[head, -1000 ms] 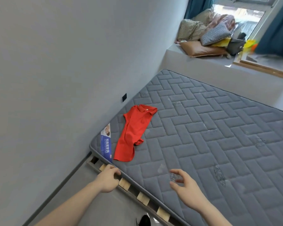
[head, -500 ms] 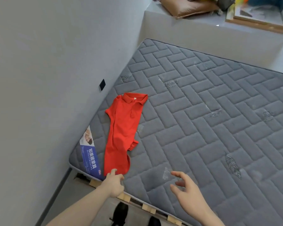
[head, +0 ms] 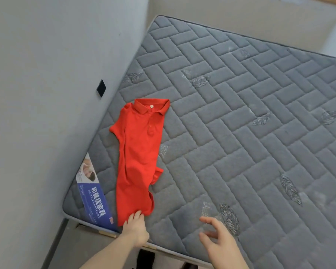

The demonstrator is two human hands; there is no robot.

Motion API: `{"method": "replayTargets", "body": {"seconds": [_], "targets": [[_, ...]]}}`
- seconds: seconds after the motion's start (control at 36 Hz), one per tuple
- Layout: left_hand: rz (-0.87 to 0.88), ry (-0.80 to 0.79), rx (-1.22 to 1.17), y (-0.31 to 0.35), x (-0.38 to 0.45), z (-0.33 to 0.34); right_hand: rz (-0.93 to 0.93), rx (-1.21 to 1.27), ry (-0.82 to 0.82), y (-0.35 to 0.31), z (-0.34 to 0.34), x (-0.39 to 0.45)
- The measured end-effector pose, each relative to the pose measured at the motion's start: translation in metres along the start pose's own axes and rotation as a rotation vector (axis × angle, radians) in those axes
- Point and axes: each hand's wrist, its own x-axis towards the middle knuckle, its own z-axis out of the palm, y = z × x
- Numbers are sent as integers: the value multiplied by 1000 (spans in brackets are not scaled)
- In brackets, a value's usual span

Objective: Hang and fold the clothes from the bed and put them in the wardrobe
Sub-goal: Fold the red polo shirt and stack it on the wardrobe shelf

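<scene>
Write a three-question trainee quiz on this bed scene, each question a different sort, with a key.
1. True or false: the red polo shirt lies with its collar towards the person.
2. Which hand touches the shirt's hem? A) left hand B) right hand C) both
3. Fill in: the blue label on the mattress lies between the shirt and the ____.

Key: 1 false; 2 A; 3 wall.

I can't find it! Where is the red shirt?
The red shirt lies on the grey mattress, near the wall side, beside the blue label, its hem under the left hand.
</scene>
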Motion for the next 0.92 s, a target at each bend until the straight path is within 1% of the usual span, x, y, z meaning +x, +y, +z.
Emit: {"method": "replayTargets", "body": {"seconds": [0.08, 0.11, 0.19, 0.22, 0.25, 0.31, 0.36, 0.5, 0.64, 0.72, 0.86, 0.92], "targets": [[65, 105, -100, -8, -9, -15, 1, 2, -13, -6, -5, -6], [75, 175, -171, -10, -16, -21, 1, 6, -21, -10, -8, -10], [0, 488, -512, -9, -51, -55, -8, -2, -40, -31, -19, -27], [-5, 575, -626, -8, -64, -70, -15, -11, -44, -39, -24, -34], [6, 623, -736, -7, -76, -85, -26, -18, -45, -49, -28, -41], [59, 628, -901, -6, -104, -119, -64, -42, -39, -68, -35, -54], [168, 611, -977, -5, -131, -151, -107, -76, -36, -86, -42, -69], [471, 592, -883, 5, -219, -227, -218, -107, -45, -131, -56, -113], [638, 692, -748, 14, -310, -284, -339, -91, -36, -166, -59, -152], [722, 667, -611, 16, -356, -298, -399, -89, -25, -181, -58, -173], [867, 533, -372, 23, -419, -297, -460, -157, 20, -187, -49, -194], [921, 501, -303, 29, -438, -296, -519, -192, 19, -187, -45, -198]]}}
